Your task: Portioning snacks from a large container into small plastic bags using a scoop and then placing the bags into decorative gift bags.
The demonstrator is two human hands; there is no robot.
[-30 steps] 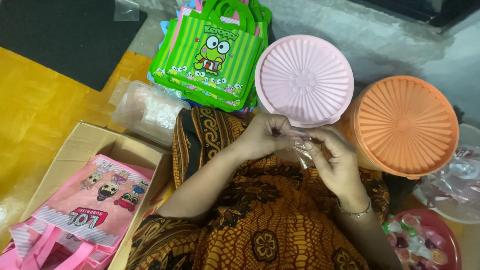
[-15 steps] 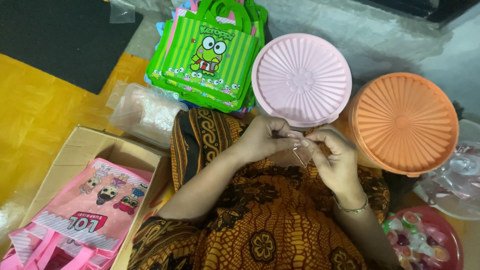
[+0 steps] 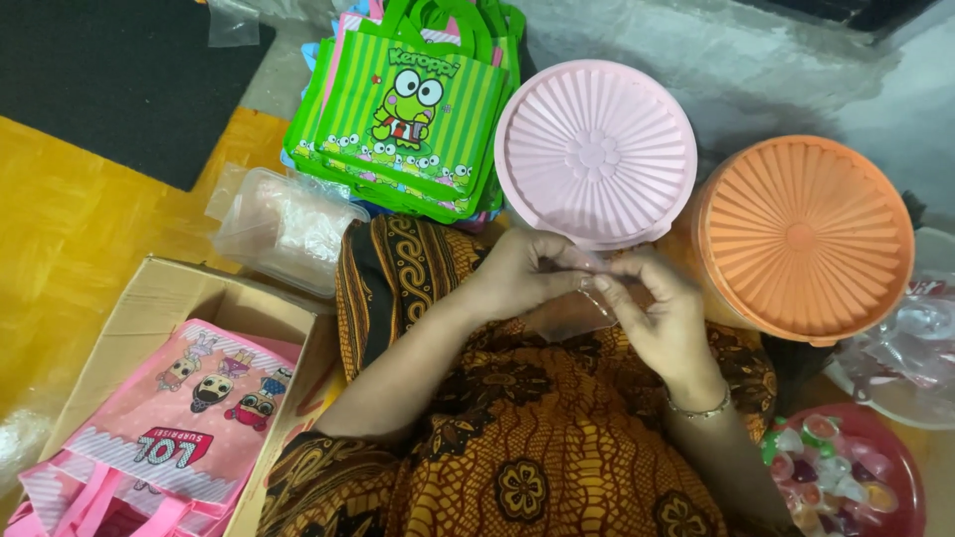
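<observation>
Clear plastic — a small thin bag [image 3: 572, 310] — is pinched between both hands over the lap, right where the fingertips meet. The left hand [image 3: 527, 273] holds its upper edge with thumb and fingers closed on it; the right hand [image 3: 662, 323] meets it from the other side, its fingertips curled in on the same edge, a thin bracelet at the wrist. Whether anything is inside the bag I cannot tell; it looks flat and limp, its mouth apparently being worked apart or closed.

As a judgement, the work is somewhere in its middle. Beyond the hands, the pink ribbed lid [image 3: 595, 149] sits shut on its container, and just off the right hand the orange lidded tub [image 3: 804, 237] is shut too. Below the right wrist a red bowl [image 3: 900, 467] holds small wrapped sweets — plenty of them unpacked. Past the left hand lies a stack of green striped cartoon bags [image 3: 413, 114], and near it a clear box [image 3: 284, 229] of what seem to be more plastic bags. Well off the left elbow, pink cartoon bags [image 3: 174, 418] lie in a cardboard box [image 3: 149, 298] on the yellow floor [image 3: 70, 229], possibly the finished ones.
</observation>
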